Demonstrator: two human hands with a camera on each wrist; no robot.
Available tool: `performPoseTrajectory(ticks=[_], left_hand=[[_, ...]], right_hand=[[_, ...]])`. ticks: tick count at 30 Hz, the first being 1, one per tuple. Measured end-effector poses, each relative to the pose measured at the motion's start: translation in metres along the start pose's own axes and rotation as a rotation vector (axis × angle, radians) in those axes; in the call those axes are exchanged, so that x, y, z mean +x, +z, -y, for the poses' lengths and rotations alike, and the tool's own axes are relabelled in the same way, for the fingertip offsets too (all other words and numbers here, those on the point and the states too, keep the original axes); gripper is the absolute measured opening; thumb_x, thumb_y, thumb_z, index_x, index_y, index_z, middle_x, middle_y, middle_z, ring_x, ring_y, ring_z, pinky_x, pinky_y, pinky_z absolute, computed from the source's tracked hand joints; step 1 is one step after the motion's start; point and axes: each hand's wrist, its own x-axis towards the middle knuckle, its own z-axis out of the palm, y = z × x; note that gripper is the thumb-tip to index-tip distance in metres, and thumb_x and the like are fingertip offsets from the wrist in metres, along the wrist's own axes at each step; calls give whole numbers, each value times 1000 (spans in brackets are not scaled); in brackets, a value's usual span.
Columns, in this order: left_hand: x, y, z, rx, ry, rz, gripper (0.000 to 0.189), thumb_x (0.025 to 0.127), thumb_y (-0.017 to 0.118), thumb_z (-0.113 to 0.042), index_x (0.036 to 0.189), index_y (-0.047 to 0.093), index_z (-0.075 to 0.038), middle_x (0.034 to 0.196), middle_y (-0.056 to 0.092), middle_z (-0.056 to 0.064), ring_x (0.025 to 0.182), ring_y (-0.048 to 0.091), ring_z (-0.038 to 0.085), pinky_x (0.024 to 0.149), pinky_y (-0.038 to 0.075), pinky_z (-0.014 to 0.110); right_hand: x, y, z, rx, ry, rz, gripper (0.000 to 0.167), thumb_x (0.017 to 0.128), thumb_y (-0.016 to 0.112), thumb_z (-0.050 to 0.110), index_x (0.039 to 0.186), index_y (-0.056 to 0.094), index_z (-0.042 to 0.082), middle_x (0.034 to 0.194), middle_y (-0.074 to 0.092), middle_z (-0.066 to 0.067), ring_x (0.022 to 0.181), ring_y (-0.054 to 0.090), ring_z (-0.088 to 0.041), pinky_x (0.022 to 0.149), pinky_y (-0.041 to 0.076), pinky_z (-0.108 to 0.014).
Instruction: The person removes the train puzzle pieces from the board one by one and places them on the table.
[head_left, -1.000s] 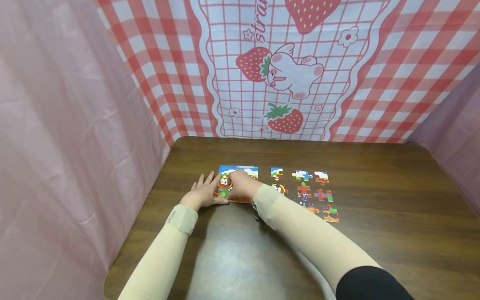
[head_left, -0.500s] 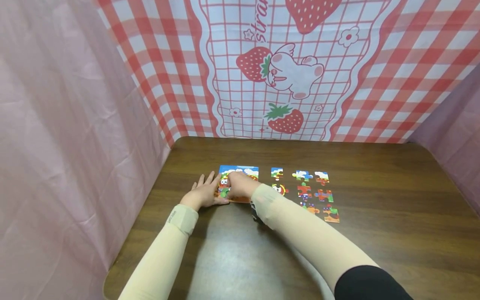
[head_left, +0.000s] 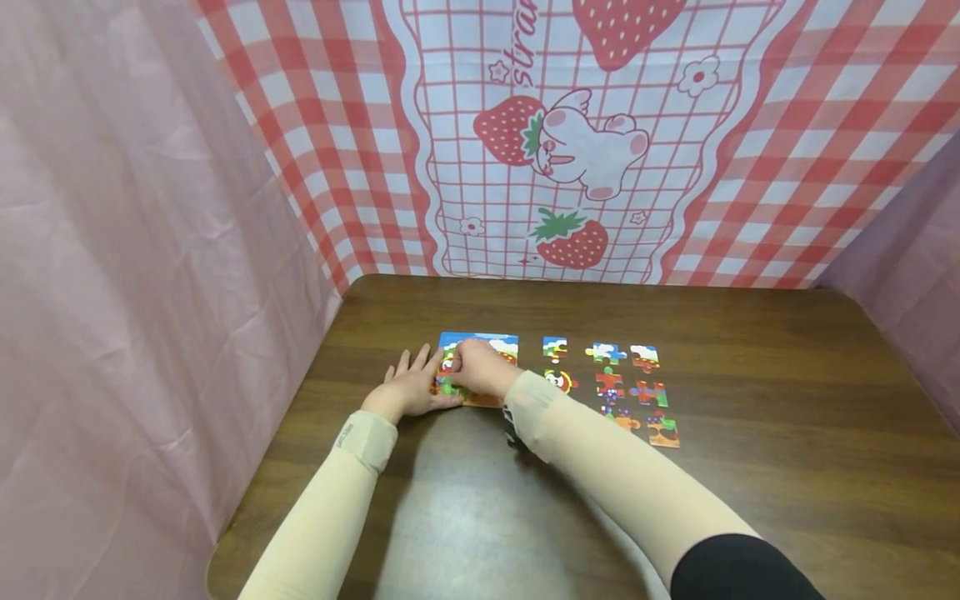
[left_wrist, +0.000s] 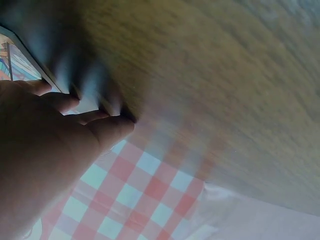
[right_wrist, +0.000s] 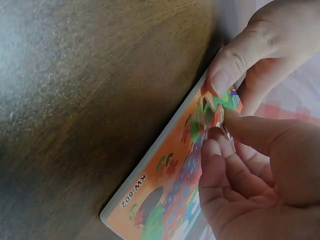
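Observation:
A colourful jigsaw board lies near the left of the table, its lower edge printed "KW-802" in the right wrist view. My left hand rests along the board's left side with the fingers spread. Its thumb presses on the board's lower left corner. Over the board, my right hand pinches a small jigsaw piece between thumb and fingertips, tilted on edge close to the left thumb. The right hand hides much of the board's middle in the head view.
Several loose jigsaw pieces lie right of the board, among them a blue-topped piece, a red piece and an orange-green piece. The right forearm crosses beside them. A checked cloth hangs behind the wooden table.
My right fingers have shifted slightly over the left part of the board, still pinching. The left hand has stayed nearly in place, and the loose pieces have not moved.

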Motion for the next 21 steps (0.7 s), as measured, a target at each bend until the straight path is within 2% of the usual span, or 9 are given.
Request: performPoseTrajectory(ticks=[4,8,11,16,21], left_hand=[[1,2,1,-12,2,-9,101,93,56,-70,166,7,-20,169,1,15,150,-2,48,115,9,67],[1,2,0,-19,-9,-11,103,92,58,-70,166,7,-21,169,1,14,150,-2,48,115,9,67],[1,1,0,-22,-17,-9,104,92,59,-70,166,5,-22,169,0,13,150,-2,47,115,8,67],[3,3,1,-18,-25,-7,105,91,57,-72,166,2,-23,169,-1,13,150,-4,47,116,6,66],[3,5,2,-1,-27,-12,104,92,56,-72,166,4,-22,169,-1,13,150,-3,46,116,8,65]], right_hand=[[1,2,-4,93,19,-8,10,85,78,3,87,69,5,76,66,0,68,61,-14,61,51,-26],[-3,-3,-6,151,22,-37,13,85,80,5,94,70,2,78,68,0,71,64,-14,64,53,-27],[-10,-11,-8,144,2,-50,8,90,78,10,90,72,5,79,68,0,70,63,-15,64,52,-28],[-27,-31,-16,258,7,-21,10,96,71,13,89,72,6,79,69,-7,67,64,-21,60,52,-31],[-46,-50,-28,287,20,-56,10,97,69,14,90,71,7,79,67,-4,66,57,-16,61,49,-31]])
